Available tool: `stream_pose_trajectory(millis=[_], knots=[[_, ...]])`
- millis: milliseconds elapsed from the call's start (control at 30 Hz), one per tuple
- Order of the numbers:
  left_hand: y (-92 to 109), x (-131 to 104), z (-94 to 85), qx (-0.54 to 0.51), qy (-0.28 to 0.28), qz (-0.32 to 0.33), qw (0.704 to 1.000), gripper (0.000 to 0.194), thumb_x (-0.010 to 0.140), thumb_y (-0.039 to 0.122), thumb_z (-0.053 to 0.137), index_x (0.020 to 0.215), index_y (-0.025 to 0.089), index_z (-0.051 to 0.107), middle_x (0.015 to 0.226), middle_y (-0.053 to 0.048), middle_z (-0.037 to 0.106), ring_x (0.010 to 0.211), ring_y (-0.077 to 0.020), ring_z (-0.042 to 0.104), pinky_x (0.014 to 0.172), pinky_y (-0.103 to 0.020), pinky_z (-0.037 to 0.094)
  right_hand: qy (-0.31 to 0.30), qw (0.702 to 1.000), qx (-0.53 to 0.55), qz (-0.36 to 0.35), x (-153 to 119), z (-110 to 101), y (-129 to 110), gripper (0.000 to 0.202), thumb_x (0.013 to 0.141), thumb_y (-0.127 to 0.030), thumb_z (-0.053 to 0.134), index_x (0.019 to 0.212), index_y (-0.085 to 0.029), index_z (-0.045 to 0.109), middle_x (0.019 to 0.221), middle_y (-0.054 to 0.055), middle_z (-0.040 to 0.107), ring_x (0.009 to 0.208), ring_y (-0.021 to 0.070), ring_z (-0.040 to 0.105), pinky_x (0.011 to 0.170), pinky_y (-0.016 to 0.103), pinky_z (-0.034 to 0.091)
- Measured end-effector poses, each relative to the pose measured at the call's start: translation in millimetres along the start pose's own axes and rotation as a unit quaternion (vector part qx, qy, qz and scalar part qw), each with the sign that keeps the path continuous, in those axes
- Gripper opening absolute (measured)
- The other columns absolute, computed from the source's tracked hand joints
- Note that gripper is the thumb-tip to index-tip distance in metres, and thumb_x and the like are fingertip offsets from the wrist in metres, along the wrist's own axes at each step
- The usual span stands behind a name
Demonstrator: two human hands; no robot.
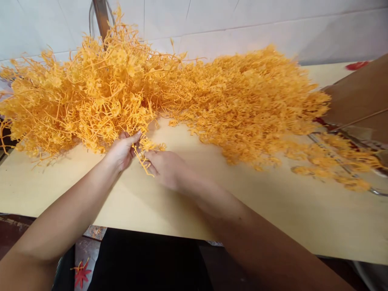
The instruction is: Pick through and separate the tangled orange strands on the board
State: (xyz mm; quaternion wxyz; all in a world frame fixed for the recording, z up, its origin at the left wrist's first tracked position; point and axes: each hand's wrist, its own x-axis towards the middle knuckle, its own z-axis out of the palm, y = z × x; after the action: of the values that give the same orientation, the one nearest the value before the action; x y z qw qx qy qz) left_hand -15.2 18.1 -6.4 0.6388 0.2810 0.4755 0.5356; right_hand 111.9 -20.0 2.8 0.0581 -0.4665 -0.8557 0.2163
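In the head view my left hand [123,150] is closed on a yellow artificial flower sprig [148,144], its thumb lying along the top. My right hand [166,167] meets it from the right, with fingers curled round the lower stems of the same sprig; they are slightly blurred and partly hidden. A tall, tangled heap of yellow artificial flowers [91,89] rises just behind my left hand. Farther right, a flatter pile of the same yellow sprigs [242,97] lies with its stems bunched together.
Everything lies on a pale tabletop [127,202] against a white wall [257,24]. At the right stand a brown cardboard piece [360,97] and a metal rod [378,192], with loose yellow sprigs [339,157] over it. A red leaf [81,275] lies below the table's front edge.
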Motion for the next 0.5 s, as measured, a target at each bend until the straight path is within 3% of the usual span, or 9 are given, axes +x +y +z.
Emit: stream_pose_trajectory(millis=[233,433,500], knots=[[10,-8,2.4,0.037,-0.036,-0.055,0.997,0.018,0.066,0.006,0.063,0.074,0.013,0.049,0.054,0.004,0.053,0.046,-0.0044,0.049,0.048,-0.017,0.038,-0.034,0.999,-0.015,-0.038,-3,-2,-6,0.022,0.087,-0.024,0.035,0.084,-0.014,0.054,0.083,0.010,0.064,0.069,0.0167,0.055,0.062,0.026,0.032],[5,-6,10.9,0.044,0.007,-0.033,0.998,0.012,0.071,0.004,0.057,0.074,0.013,0.049,0.051,0.004,0.053,0.041,-0.0046,0.047,0.043,-0.017,0.034,-0.001,0.999,-0.025,-0.042,-9,-11,-6,0.025,0.088,-0.026,0.035,0.077,-0.014,0.054,0.077,0.011,0.064,0.063,0.0159,0.052,0.060,0.027,0.030],[6,-1,9.2,0.028,0.024,-0.011,0.999,0.014,0.071,0.003,0.055,0.076,0.014,0.049,0.049,0.005,0.051,0.039,-0.0041,0.045,0.041,-0.017,0.033,-0.015,0.998,0.002,-0.068,-16,-10,-12,0.023,0.086,-0.022,0.037,0.071,-0.015,0.053,0.073,0.008,0.062,0.059,0.0135,0.049,0.058,0.026,0.030]])
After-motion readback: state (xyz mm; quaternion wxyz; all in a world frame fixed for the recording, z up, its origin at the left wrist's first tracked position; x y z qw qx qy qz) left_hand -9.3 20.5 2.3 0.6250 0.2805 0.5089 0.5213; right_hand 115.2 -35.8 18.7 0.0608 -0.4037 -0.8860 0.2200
